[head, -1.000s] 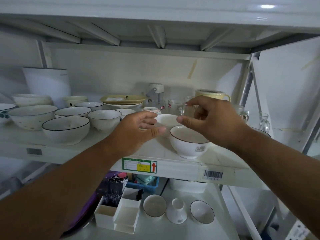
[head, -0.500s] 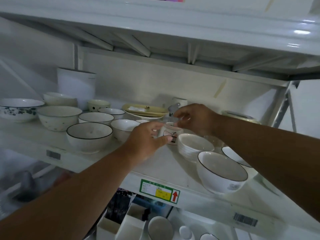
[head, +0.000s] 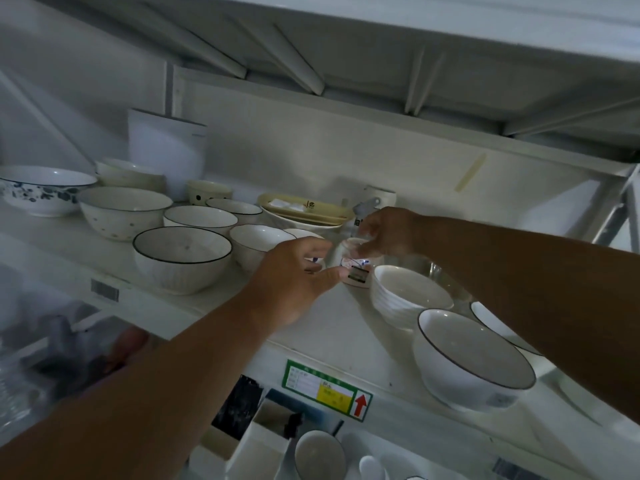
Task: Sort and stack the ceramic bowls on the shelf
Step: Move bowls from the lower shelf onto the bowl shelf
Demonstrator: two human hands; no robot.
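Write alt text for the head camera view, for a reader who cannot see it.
Two bare hands meet over a small white cup with blue markings on a white shelf: the right hand pinches its rim and the left hand touches its side. Black-rimmed bowls stand to the left, a stack of white bowls to the right.

I cannot see the left side of the small cup (head: 353, 268); my left hand (head: 294, 285) covers it. My right arm hides most of the rimmed bowl (head: 491, 320). The barcode label (head: 356, 273) is unreadable.
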